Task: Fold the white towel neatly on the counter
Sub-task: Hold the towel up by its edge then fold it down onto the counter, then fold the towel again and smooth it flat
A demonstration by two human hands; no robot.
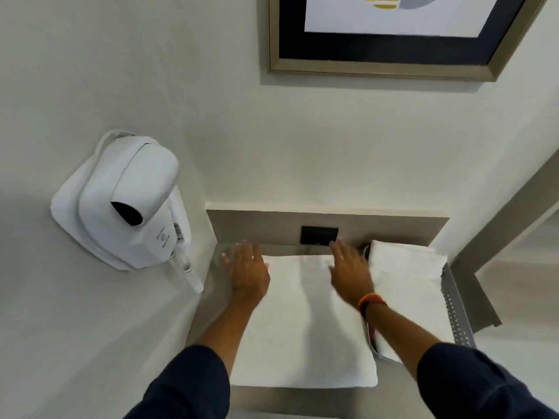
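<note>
Pale matte walls close in a narrow grey worktop (302,399), smooth and flat, with a low grey upstand at its 12 o'clock edge carrying a small black rectangular socket plate (319,235).

From the head camera, the white towel (305,337) lies in the middle of the worktop as a soft, nubbly folded rectangle, its thick rounded fold edge toward 6 o'clock. The left hand (248,272) is at the towel's 10 o'clock corner, palm down, fingers spread and open, gripping nothing; motion blur hides whether it touches the cloth. The right hand (351,272) is over the towel's 1 o'clock corner, fingers likewise extended and loose, an orange band (371,301) around its wrist. Both forearms come out of dark sleeves.

At 3 o'clock of the towel, just beside it, a second folded white towel (406,278) rests in a grey perforated metal tray (456,313). At 9 o'clock a glossy white plastic hair dryer (127,201) hangs on the wall. At 12 o'clock hangs a picture (393,34) in a brushed-metal frame.
</note>
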